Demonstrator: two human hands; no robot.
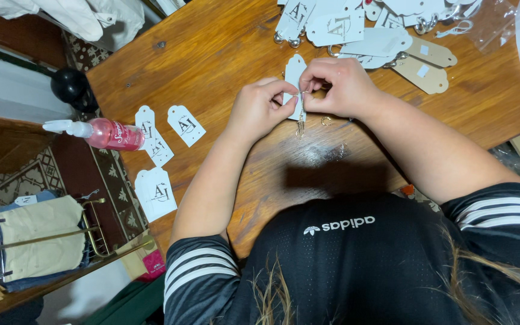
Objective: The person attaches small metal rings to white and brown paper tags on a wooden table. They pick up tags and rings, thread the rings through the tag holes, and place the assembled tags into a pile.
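Hands meet mid-table over wooden tabletop (224, 54): left hand (259, 108) and right hand (338, 87) both pinch white paper hang tag (294, 72) with thin metal chain (300, 123) dangling. Best keep tag steady, grip close to hole, small gold ring (326, 121) just beside.

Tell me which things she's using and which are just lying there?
In use: white tag pinched by both hands, left hand and right hand; small chain hanging from the tag; ring beside it; tag pile.

Lying about: pink spray bottle; black ball; clothes rack.
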